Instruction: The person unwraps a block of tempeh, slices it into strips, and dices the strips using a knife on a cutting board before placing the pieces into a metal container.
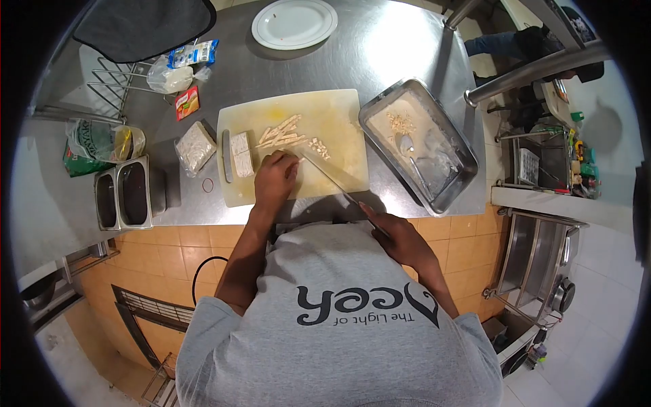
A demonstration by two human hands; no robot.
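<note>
A knife [330, 178] slants across the cutting board [325, 102], its handle wrapped in the fingers of my right hand [401, 239]. The blade tip lies near my left hand [277, 175], whose fingers are curled together on the board; what they hold, if anything, is hidden. Just beyond those fingers are several pale cut strips [279, 131], which look like tempeh. Small diced pieces [319, 146] form a little pile to their right. A pale block [242, 154] of similar look stands at the board's left side, beside the handle slot.
Right of the board sits a metal tray [371, 129] with pale batter-like coating, small pieces and a spoon [409, 150]. A wrapped block [196, 149], a red packet [188, 103] and metal containers [134, 193] are at left. A white plate [294, 24] stands at the back.
</note>
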